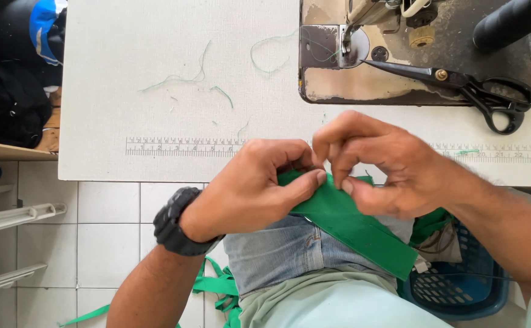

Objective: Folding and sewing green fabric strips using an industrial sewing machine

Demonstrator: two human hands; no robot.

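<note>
White bench [156, 91] with a printed ruler along its near edge carries loose green threads, a sewing machine [399, 48] at the far right and black scissors [472, 91] lying on the machine's bed. Below the edge, both hands meet over the person's lap. The left hand [256, 185], a black watch [177, 225] on its wrist, is curled closed, thumb pressed on a green fabric strip [356, 228]. The right hand [387, 167] pinches the strip's upper end between thumb and bent fingers. A blue basket [459, 285] stands on the floor at the right.
</note>
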